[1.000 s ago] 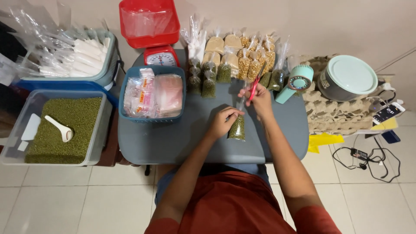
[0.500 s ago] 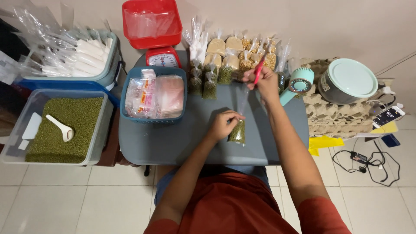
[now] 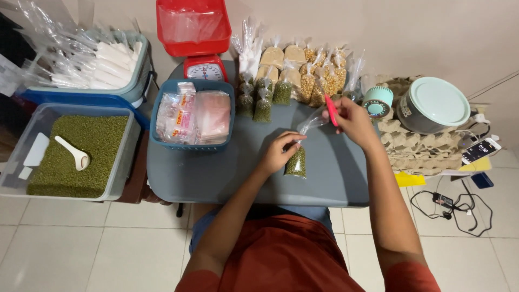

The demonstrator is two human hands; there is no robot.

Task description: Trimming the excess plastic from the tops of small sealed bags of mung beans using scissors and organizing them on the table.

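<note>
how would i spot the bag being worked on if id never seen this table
Start at the grey table and look just right of its middle, in front of the row of filled bags by the wall. The bag lies alone under the left hand, part-filled with green beans, its clear neck stretched toward the right hand.

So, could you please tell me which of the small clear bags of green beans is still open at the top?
The small clear plastic bag of green beans under the left hand; the others stand tied by the wall.
</note>
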